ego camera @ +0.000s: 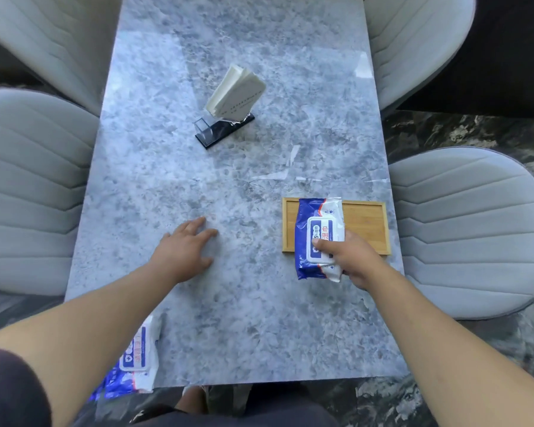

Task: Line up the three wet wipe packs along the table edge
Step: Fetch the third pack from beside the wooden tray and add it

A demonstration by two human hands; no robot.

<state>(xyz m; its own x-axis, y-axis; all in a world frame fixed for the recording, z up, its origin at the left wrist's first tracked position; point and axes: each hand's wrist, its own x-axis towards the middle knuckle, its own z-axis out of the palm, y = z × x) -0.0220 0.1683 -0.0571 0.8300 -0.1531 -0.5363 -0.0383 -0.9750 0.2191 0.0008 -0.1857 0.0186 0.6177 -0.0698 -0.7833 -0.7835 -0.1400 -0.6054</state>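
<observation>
A blue and white wet wipe pack [318, 223] lies lengthwise over the left part of a wooden tray [367, 217] at the right of the table. My right hand [349, 257] grips its near right end, thumb on the white lid. A second blue and white pack [139, 362] rests at the near left table edge, partly hidden under my left forearm. My left hand [185, 248] is flat on the marble table [244, 318], fingers spread, holding nothing. No third pack is visible.
A clear napkin holder on a black base [225, 127] with white napkins [235, 90] stands mid-table, further back. Grey padded chairs [28, 186] flank the table on both sides [466, 229]. The floor is dark marble.
</observation>
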